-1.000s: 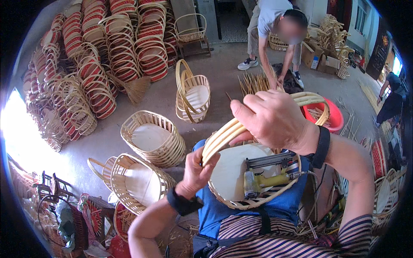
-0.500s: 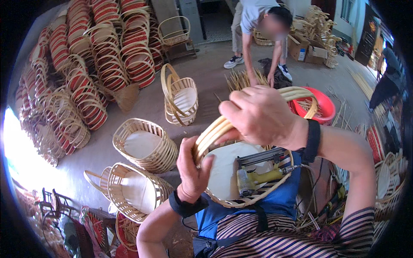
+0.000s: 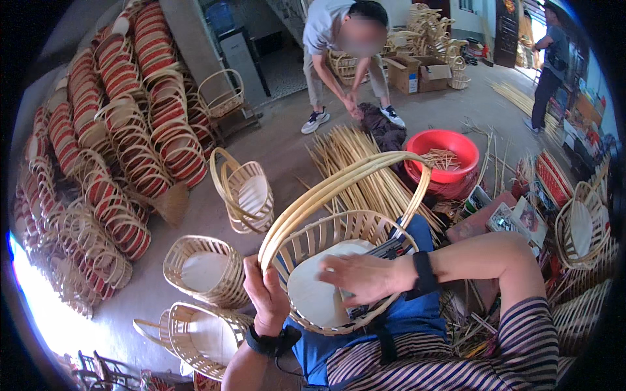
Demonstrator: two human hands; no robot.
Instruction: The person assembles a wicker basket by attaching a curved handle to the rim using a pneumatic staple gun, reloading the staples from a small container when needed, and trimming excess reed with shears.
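An oval woven basket [image 3: 311, 234] rests on my lap, its pale flat bottom facing up. An arched handle [image 3: 339, 174] of several bent canes spans over it. My left hand [image 3: 266, 296] is closed around the handle's left end at the basket's rim. Inside the basket, my right hand [image 3: 365, 279] reaches over a nail gun [image 3: 390, 247], fingers extended and slightly blurred. The hand covers most of the tool; its black magazine shows above the knuckles. Whether the fingers touch the tool is hidden.
Left of me stand stacked baskets [image 3: 173, 260] and a handled basket [image 3: 242, 195]. Tall red-and-cream basket stacks [image 3: 163, 124] fill the back left. Ahead lie cane sticks [image 3: 358, 163] and a red basin [image 3: 450, 146]. A person [image 3: 326, 39] bends beyond the sticks; another stands far right.
My right hand has let go of the handle's arch and moved down into the basket over the nail gun. My left hand still holds the handle. The view has shifted; the bending person's hands are closer together.
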